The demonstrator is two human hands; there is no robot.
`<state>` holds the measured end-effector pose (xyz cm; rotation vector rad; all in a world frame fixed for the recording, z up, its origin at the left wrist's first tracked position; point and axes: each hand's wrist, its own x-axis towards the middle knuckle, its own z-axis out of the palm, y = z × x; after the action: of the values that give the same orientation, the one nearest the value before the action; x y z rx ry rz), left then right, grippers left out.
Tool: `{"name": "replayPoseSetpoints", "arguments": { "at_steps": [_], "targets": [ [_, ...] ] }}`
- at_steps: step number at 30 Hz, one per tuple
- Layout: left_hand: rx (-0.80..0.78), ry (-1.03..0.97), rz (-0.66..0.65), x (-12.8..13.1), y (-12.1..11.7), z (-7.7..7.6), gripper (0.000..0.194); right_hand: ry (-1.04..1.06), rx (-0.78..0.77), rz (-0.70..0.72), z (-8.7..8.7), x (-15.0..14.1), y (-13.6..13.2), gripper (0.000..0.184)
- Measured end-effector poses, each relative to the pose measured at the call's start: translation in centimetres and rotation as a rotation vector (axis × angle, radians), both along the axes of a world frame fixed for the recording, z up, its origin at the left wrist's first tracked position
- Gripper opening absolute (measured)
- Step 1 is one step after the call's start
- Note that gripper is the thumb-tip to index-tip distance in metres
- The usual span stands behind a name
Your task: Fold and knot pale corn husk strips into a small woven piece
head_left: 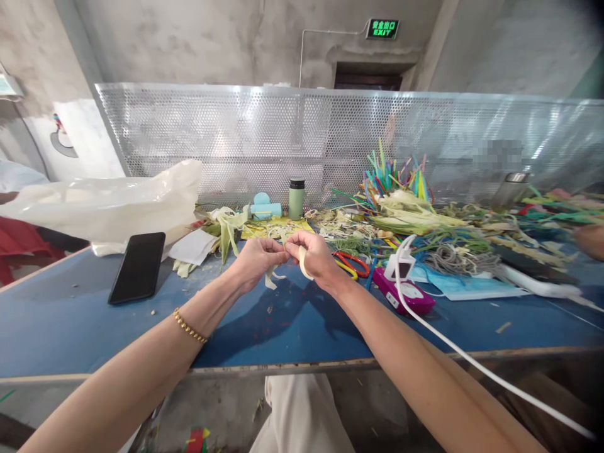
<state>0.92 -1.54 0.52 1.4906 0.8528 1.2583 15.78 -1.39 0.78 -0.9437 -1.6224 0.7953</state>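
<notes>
Over the middle of the blue table, my left hand and my right hand meet with their fingertips close together. Both pinch pale strips of corn husk. One husk strip curls down past my right fingers, and other ends hang beneath my left fingers. Whether it is one strip or several joined, I cannot tell. Behind my hands lies a yellow sheet strewn with husk scraps. Green-white corn husks are heaped just left of it. Red-handled scissors rest to the right of my right hand.
A black phone and a plastic bag lie left. A green bottle stands behind. Rightward are a magenta power strip with a white cable, a blue face mask, husk piles and pipe cleaners. Another person's hand shows far right.
</notes>
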Motion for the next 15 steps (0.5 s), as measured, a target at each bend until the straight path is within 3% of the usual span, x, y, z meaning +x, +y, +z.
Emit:
{"name": "replayPoseSetpoints", "arguments": {
  "at_steps": [4, 9, 15],
  "targets": [
    [-0.002, 0.008, -0.029, -0.3, 0.2, -0.1, 0.020, 0.005, -0.052, 0.018, 0.4, 0.0, -0.3, 0.011],
    [-0.056, 0.016, -0.274, -1.2, 0.3, 0.3, 0.032, 0.053, -0.121, 0.072, 1.4, 0.2, -0.8, 0.016],
    [-0.121, 0.002, -0.277, -1.6, 0.0, 0.9, 0.029, 0.074, -0.088, 0.068, 1.2, 0.7, -0.5, 0.023]
  ]
}}
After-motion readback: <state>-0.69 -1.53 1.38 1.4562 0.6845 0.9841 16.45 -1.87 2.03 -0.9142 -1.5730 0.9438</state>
